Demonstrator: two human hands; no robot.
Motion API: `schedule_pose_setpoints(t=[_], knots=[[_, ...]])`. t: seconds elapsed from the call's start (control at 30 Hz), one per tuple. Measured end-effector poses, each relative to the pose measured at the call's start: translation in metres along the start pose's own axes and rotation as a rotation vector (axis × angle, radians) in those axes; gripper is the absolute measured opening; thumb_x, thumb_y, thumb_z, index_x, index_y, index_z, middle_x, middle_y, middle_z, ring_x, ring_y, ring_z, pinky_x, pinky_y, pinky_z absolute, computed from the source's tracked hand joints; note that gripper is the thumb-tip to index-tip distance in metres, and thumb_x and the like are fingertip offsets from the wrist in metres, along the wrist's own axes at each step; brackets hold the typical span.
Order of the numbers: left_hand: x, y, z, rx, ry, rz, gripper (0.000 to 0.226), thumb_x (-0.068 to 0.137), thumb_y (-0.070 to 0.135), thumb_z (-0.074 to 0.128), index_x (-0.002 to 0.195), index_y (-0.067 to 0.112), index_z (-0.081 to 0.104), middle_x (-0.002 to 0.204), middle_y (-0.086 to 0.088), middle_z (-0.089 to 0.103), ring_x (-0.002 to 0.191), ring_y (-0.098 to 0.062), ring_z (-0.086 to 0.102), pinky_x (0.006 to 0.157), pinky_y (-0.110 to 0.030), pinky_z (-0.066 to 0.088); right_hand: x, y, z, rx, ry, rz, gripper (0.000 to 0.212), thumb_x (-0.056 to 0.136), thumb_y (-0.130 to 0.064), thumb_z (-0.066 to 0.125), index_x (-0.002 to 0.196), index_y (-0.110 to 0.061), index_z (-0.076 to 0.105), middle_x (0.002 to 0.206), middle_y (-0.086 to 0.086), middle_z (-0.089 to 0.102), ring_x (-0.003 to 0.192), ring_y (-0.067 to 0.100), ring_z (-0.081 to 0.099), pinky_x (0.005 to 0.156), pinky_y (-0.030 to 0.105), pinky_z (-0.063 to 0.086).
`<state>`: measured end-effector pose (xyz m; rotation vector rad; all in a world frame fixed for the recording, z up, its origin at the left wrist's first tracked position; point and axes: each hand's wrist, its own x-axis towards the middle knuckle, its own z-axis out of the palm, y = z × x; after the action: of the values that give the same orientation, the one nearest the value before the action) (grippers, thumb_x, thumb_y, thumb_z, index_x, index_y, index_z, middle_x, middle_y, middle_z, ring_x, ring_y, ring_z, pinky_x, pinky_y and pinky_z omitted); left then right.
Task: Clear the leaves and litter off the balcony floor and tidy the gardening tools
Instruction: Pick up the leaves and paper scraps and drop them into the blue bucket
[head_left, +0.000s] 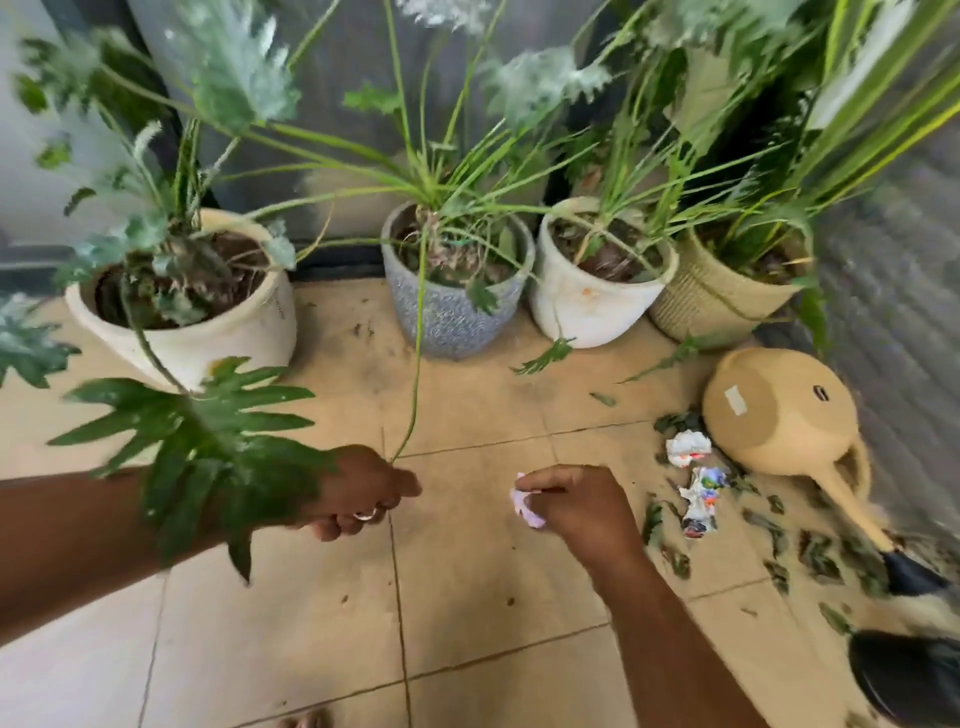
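The step in hand looks like litter picking. The right hand (569, 501) hovers low over the balcony floor (467, 587) with its grip pinched narrow on a small pale purple scrap (525, 508), held between thumb and fingertips. The left hand (363, 493) has its fingers curled, a ring showing; a long green stem (418, 332) from the grey pot (452, 312) reaches down to it, but whether the grip actually holds that stem I cannot tell.

Most of the mess lies to the right. Two crumpled printed wrappers (696, 478) sit on the tiles just left of a tan watering can (779, 410), which lies tipped on its side with its dark-tipped spout pointing near and right. Dark torn leaves (810, 551) are scattered around and beneath the spout, thickest at the near right. A few loose green leaves (545, 356) lie by the white pot (592, 306) further back.

The next move probably calls for reaching right to gather the wrappers, then collecting the leaves and standing the can upright. The leaf bits are small and flat, so they may need sweeping together rather than pinching singly.
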<state>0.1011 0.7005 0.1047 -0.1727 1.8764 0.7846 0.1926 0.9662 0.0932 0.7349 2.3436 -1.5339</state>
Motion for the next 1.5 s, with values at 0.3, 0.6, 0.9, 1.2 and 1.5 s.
schedule_pose_setpoints(t=[0.3,0.6,0.9,1.2,1.5], knots=[[-0.024,0.139,0.052,-0.062,0.081,0.261,0.037,0.099,0.044,0.061,0.071,0.026,0.045,0.060,0.000,0.038,0.046,-0.017,0.028,0.052,-0.022,0.015,-0.028,-0.027,-0.016,0.462,0.201,0.074,0.035,0.057,-0.029,0.074,0.092,-0.028,0.079,0.078,-0.006,0.078,0.071,0.015,0.072,0.074,0.033,0.055],[0.028,0.132,0.079,-0.268,0.098,0.290,0.045,0.103,0.053,0.061,0.071,0.028,0.041,0.058,0.004,0.036,0.047,-0.013,0.028,0.052,-0.020,0.015,-0.027,-0.013,-0.050,0.771,0.122,0.159,0.018,0.088,0.007,0.065,0.093,-0.010,0.067,0.087,0.017,0.079,0.073,0.024,0.075,0.066,0.031,0.061],[0.052,0.112,0.108,-0.233,-0.184,0.433,0.011,0.085,0.034,0.070,0.088,0.024,0.066,0.070,-0.004,0.045,0.052,-0.010,0.032,0.051,-0.018,0.017,-0.030,-0.022,-0.045,0.702,0.106,0.175,0.025,0.078,0.001,0.074,0.075,-0.022,0.064,0.077,0.005,0.070,0.073,0.023,0.069,0.071,0.033,0.047],[0.036,0.108,0.089,-0.336,-0.001,0.368,0.025,0.104,0.024,0.056,0.081,0.020,0.062,0.064,-0.008,0.059,0.051,-0.023,0.052,0.047,-0.019,0.029,-0.030,-0.030,-0.031,0.583,-0.045,0.171,0.024,0.083,0.003,0.069,0.092,-0.019,0.065,0.080,0.011,0.069,0.055,0.016,0.062,0.057,0.023,0.046],[0.027,0.122,0.103,-0.333,-0.187,0.366,0.039,0.107,0.042,0.048,0.086,0.016,0.069,0.082,-0.010,0.069,0.065,-0.024,0.068,0.044,-0.023,0.038,-0.018,-0.023,-0.034,0.166,0.237,0.089,0.018,0.061,-0.015,0.085,0.078,-0.018,0.078,0.069,-0.005,0.076,0.070,0.014,0.073,0.064,0.027,0.054]])
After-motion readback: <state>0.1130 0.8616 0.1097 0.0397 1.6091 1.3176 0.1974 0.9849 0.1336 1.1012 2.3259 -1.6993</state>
